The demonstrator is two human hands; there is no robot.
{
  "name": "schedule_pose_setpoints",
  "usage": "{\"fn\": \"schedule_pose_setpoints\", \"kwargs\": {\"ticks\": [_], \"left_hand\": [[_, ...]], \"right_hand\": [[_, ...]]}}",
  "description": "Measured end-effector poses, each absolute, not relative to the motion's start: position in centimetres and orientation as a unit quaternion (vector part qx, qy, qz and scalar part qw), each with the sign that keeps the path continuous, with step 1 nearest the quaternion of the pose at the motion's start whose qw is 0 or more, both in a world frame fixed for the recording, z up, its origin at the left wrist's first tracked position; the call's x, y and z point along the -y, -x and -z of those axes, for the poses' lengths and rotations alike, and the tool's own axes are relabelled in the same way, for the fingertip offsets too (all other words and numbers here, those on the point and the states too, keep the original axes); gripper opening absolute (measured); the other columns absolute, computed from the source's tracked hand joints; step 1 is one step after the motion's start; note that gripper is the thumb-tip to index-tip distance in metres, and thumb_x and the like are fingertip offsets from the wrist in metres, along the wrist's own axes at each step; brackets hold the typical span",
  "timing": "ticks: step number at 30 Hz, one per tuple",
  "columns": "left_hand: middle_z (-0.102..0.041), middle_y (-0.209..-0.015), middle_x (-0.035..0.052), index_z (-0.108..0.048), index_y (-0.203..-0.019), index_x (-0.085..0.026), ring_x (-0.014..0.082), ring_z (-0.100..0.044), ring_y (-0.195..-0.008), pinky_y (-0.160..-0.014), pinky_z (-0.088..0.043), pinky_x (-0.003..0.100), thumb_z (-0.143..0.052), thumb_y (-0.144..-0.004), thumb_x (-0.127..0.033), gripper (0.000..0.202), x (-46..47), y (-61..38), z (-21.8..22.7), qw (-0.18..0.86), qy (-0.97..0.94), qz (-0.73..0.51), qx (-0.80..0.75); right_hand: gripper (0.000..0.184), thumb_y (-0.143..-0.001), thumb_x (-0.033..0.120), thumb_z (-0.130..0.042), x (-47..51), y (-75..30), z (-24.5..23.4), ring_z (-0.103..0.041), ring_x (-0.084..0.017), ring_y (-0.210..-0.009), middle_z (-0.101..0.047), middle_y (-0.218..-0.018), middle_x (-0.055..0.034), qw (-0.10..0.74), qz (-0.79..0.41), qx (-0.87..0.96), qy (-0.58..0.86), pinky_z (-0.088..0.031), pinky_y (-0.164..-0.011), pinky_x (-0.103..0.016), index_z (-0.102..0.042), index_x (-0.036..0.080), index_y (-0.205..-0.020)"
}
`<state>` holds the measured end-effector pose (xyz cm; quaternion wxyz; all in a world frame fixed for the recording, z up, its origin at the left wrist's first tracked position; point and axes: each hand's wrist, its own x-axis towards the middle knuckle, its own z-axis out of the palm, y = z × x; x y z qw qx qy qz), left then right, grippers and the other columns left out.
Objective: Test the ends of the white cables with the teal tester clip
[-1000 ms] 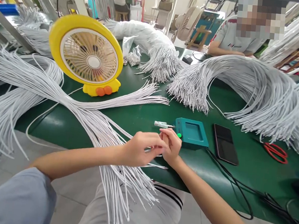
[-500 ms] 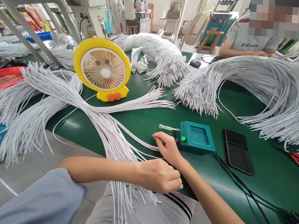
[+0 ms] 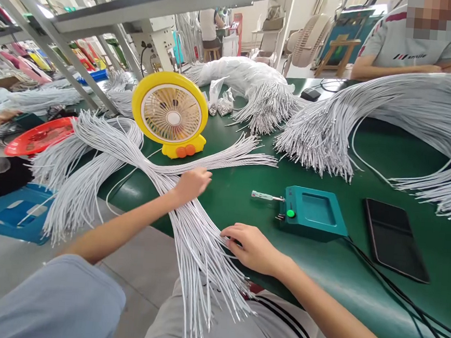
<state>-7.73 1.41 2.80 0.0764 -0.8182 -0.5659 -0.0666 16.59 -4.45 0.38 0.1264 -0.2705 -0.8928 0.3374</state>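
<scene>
Left hand [image 3: 195,183] has been shifted from beside the tabletop's [image 3: 223,202] near edge, farther in, over the white cables [image 3: 199,234]. Right hand [image 3: 256,248] has been drawn from the teal device [image 3: 316,212] toward that edge. A co-worker's hand [image 3: 1,116] has been brought into view; red-handled tool lost.

Left hand [image 3: 193,186] curled over white wires [image 3: 200,246], right hand [image 3: 256,249] at their right edge, yellow fan [image 3: 174,118] far left, teal device [image 3: 316,211] and phone [image 3: 395,239] to the right
</scene>
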Motion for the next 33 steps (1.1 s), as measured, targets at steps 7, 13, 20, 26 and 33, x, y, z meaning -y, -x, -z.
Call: {"fn": "schedule_pose_setpoints", "kwargs": {"ticks": [7,13,20,26,33], "left_hand": [[-0.064,-0.085,0.0198,-0.065,-0.087,-0.003,0.0272,-0.066,-0.083,-0.068,-0.049,0.034,-0.033,-0.081,0.004,0.033,-4.5,12.4,-2.6,0.096,0.779,-0.084,0.614],[-0.063,-0.089,0.0187,-0.064,-0.092,-0.004,0.0276,-0.066,-0.085,-0.069,-0.048,0.033,-0.039,-0.085,-0.006,0.025,-5.3,12.2,-3.0,0.094,0.781,-0.122,0.605],[-0.063,-0.092,0.0197,-0.061,-0.095,-0.002,0.0294,-0.065,-0.087,-0.069,-0.046,0.032,-0.044,-0.086,-0.017,0.025,-5.4,12.0,-3.2,0.102,0.769,-0.104,0.622],[-0.065,-0.082,0.0139,-0.062,-0.094,-0.007,0.0262,-0.065,-0.077,-0.065,-0.044,0.031,-0.043,-0.086,-0.022,0.026,-4.9,13.1,-3.8,0.056,0.765,-0.033,0.641],[-0.061,-0.064,0.0025,-0.063,-0.081,-0.012,0.0128,-0.054,-0.057,-0.054,-0.040,0.021,-0.050,-0.085,-0.042,0.034,-3.2,14.9,-5.1,-0.151,0.750,0.147,0.627]], "right_hand": [[0.029,-0.091,0.022,-0.043,4.6,-16.4,0.2,-0.064,-0.018,-0.092,-0.072,-0.101,-0.0056,0.137,-0.353,0.883,0.276,-0.046,-0.081,-0.028,-0.067,0.020,-0.106],[0.028,-0.088,0.019,-0.045,4.4,-16.4,0.8,-0.064,-0.017,-0.089,-0.072,-0.100,-0.0040,0.140,-0.366,0.873,0.290,-0.047,-0.081,-0.027,-0.068,0.020,-0.103],[0.029,-0.085,0.015,-0.045,4.3,-16.4,1.0,-0.066,-0.018,-0.093,-0.072,-0.103,-0.0046,0.150,-0.369,0.871,0.288,-0.047,-0.084,-0.029,-0.069,0.019,-0.102],[0.030,-0.084,0.013,-0.045,4.4,-16.5,0.7,-0.066,-0.018,-0.091,-0.073,-0.102,-0.0049,0.151,-0.365,0.873,0.287,-0.046,-0.081,-0.028,-0.069,0.019,-0.101],[0.030,-0.084,0.013,-0.045,4.4,-16.5,0.6,-0.066,-0.018,-0.091,-0.072,-0.102,-0.0051,0.154,-0.377,0.868,0.282,-0.046,-0.080,-0.026,-0.069,0.018,-0.100]]}}
